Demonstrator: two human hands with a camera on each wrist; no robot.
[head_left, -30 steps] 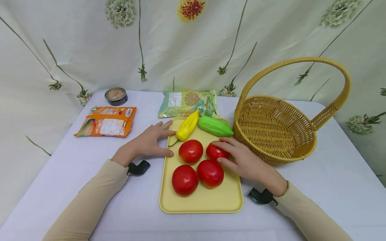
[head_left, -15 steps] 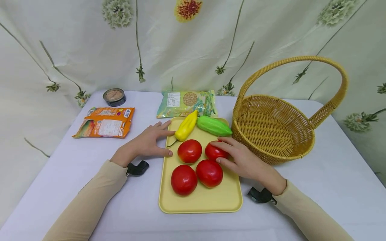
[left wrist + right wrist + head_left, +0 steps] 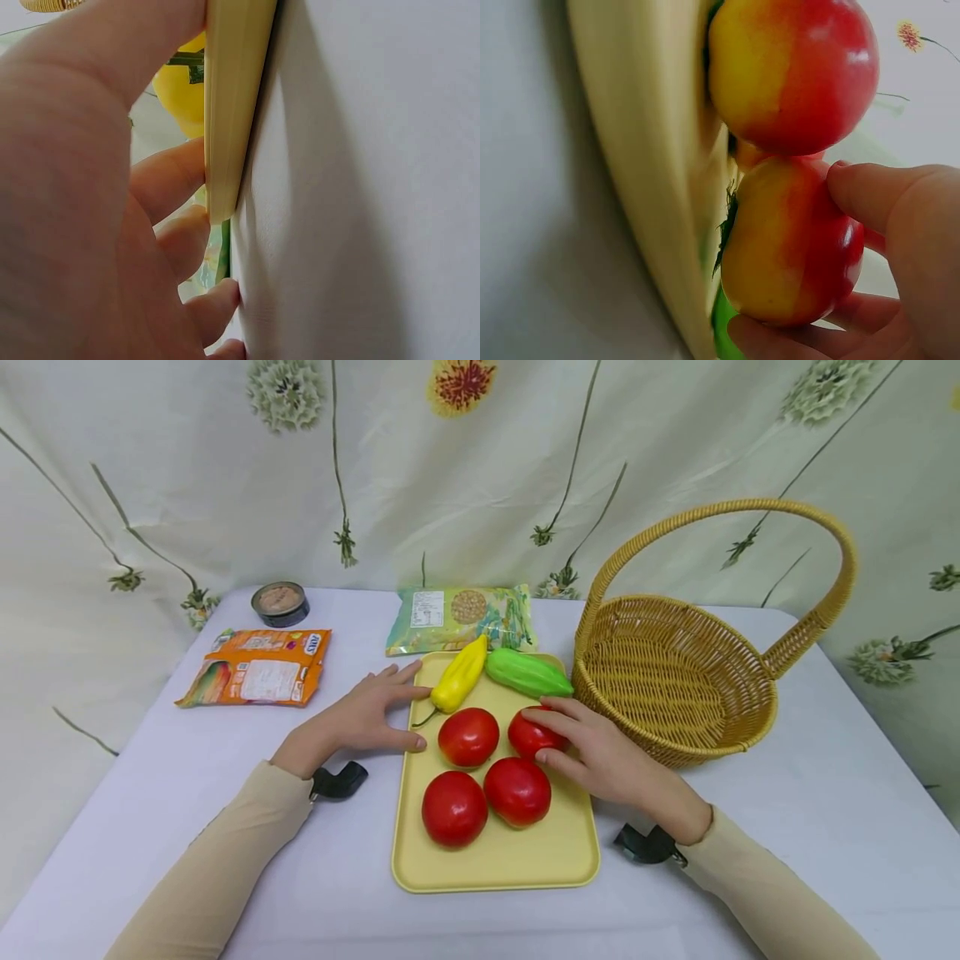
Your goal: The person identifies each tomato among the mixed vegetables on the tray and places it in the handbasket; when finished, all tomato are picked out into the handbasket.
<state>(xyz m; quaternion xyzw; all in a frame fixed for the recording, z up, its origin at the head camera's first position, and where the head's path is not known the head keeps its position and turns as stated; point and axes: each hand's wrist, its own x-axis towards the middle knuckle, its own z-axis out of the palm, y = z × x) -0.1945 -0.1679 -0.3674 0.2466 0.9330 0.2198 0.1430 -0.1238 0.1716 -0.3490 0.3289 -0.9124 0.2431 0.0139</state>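
My right hand [image 3: 611, 756] curls thumb and fingers round the far-right tomato [image 3: 527, 741], which still sits on the yellow tray [image 3: 498, 870]. In the right wrist view this tomato [image 3: 787, 255] is red above and yellow below, with green leaves underneath. Several red tomatoes [image 3: 454, 810] are grouped on the tray. My left hand [image 3: 367, 714] lies spread at the tray's left edge, its fingers touching the rim [image 3: 232, 112] in the left wrist view. Close to those fingers lies a yellow pepper [image 3: 460, 677], with a green, pepper-shaped vegetable [image 3: 528, 672] beside it.
A wicker basket [image 3: 675, 752] with a tall handle stands just right of the tray. Behind the tray lies a green bag [image 3: 461, 620]. An orange packet [image 3: 258, 668] and an opened can [image 3: 281, 604] are at the back left. A floral cloth hangs behind.
The whole scene has shifted slightly left in the head view. Both hands keep their places against the tray and the tomato.
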